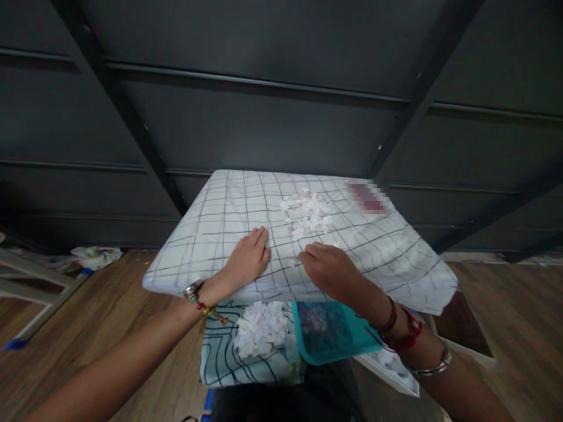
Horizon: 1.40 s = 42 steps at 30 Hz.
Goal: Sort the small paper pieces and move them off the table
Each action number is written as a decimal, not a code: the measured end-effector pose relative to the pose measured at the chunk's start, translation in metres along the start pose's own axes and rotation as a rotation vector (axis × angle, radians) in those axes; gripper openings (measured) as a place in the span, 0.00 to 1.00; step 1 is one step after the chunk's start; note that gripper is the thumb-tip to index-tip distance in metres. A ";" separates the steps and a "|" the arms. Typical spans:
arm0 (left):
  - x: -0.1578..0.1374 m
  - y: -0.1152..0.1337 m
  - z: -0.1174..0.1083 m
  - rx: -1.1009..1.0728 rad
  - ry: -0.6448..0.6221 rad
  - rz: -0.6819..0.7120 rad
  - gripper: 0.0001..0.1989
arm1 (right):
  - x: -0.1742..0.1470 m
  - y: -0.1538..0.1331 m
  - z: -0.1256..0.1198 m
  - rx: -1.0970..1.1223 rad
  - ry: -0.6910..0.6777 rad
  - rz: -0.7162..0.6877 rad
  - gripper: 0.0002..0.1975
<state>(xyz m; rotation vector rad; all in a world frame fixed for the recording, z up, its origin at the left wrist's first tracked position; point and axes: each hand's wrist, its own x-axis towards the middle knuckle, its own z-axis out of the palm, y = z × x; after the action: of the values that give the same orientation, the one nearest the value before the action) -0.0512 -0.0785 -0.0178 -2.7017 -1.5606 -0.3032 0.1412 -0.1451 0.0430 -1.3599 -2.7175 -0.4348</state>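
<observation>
On the table covered with a white checked cloth [237, 202], my left hand [250, 256] lies palm down, its fingers stretched out and nothing seen in it. My right hand [328, 265] is closed, knuckles up, over the cloth to the right. A small pale scrap [293, 262] lies right at its fingertips; whatever the fingers pinch is hidden. Just beyond both hands spreads a loose pile of small white paper-like pieces [310, 211]. Below the table's near edge, a second heap of white pieces [263, 328] rests on a green patterned cloth [220, 357].
A teal plastic tray [323, 357] sits beside the lower heap, under my right forearm. A white box [391, 381] stands lower right. A blurred reddish item [368, 198] lies at the cloth's far right. Dark metal panels [264, 129] rise behind the table; a metal frame [48, 296] stands left.
</observation>
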 end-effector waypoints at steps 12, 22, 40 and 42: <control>-0.006 0.001 0.003 0.015 0.091 -0.049 0.24 | -0.013 -0.020 0.004 0.075 0.048 0.015 0.08; -0.008 0.000 0.000 0.034 0.046 -0.091 0.23 | 0.004 0.002 0.003 0.066 0.073 0.074 0.10; -0.007 0.001 0.001 0.036 0.056 -0.091 0.24 | 0.021 0.057 0.028 0.278 0.128 -0.132 0.11; -0.007 0.001 0.001 0.043 0.060 -0.091 0.24 | 0.033 0.052 0.032 0.298 0.120 -0.174 0.11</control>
<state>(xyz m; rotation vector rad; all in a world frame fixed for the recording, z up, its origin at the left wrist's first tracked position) -0.0536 -0.0852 -0.0201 -2.5691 -1.6564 -0.3445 0.1647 -0.0808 0.0301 -0.9958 -2.6758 -0.1082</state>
